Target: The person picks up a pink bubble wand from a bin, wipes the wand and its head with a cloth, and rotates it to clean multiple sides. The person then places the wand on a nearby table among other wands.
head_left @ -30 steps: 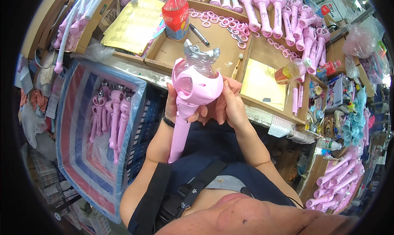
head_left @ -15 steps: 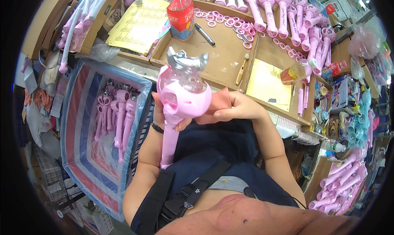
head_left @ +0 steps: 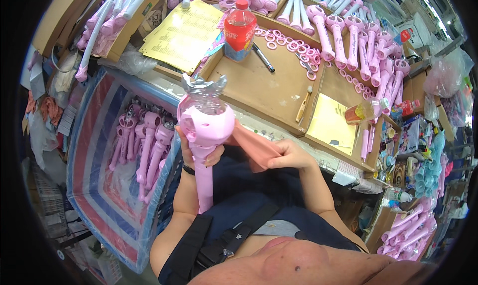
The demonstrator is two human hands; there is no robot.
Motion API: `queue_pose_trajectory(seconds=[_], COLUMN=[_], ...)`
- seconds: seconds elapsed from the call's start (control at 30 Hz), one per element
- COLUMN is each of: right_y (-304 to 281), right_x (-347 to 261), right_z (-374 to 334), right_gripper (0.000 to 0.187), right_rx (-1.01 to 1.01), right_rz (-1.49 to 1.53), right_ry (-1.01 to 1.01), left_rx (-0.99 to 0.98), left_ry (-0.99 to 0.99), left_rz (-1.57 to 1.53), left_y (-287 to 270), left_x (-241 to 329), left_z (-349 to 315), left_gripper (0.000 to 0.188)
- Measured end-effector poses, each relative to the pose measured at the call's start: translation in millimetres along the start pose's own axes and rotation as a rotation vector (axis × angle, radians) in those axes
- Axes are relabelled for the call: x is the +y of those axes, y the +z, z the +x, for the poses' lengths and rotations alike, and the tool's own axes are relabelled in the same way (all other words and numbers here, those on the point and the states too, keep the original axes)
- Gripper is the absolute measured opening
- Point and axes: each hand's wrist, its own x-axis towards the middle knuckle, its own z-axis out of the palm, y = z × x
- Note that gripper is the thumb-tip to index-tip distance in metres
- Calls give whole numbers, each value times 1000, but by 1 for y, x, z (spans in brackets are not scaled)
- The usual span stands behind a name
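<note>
My left hand (head_left: 214, 156) is wrapped around the neck of a pink toy wand (head_left: 206, 125) in front of my body. Its handle points down toward my lap; on top is a clear plastic globe (head_left: 203, 104) with a silver crown-shaped piece (head_left: 204, 86). To the right of it, my right hand (head_left: 293, 154) pinches one end of a salmon-coloured cloth (head_left: 255, 144). The cloth stretches toward the wand head, where its other end passes behind the head and out of sight.
A lined crate (head_left: 89, 185) at left holds several pink wands (head_left: 149, 145). Ahead is a cardboard tray (head_left: 269, 93) with pink rings (head_left: 301, 48), a marker (head_left: 264, 57), a brush (head_left: 303, 105) and a red-capped bottle (head_left: 239, 33). More wands (head_left: 353, 43) lie far right.
The wand has shifted left and stands more upright in my left hand. My right hand has moved down, away from the wand head, and the bunched cloth is now stretched out.
</note>
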Motion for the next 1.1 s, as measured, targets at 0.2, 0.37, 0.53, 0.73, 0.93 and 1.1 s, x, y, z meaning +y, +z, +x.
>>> queue_pose_trajectory(seconds=[0.2, 0.37, 0.53, 0.73, 0.93, 1.1], right_y=[16, -23, -85, -123, -161, -196], right_x=[16, -15, -106, -116, -65, -18], right_z=[26, 81, 168, 261, 244, 168], right_gripper=[38, 36, 27, 35, 33, 26], right_rx=[340, 59, 951, 1078, 1126, 1145], right_rz=[212, 956, -563, -1155, -425, 716], right_ry=[-676, -559, -806, -721, -914, -563], left_rx=[-218, 69, -63, -30, 46, 89], left_ry=[49, 64, 141, 253, 244, 237], left_rz=[-217, -67, -285, -138, -69, -19], left_y=[-29, -33, -38, -38, -38, -40], left_x=[6, -10, 8, 18, 27, 28], left_z=[5, 10, -9, -21, -19, -18], left_gripper=[109, 91, 103, 93, 83, 70])
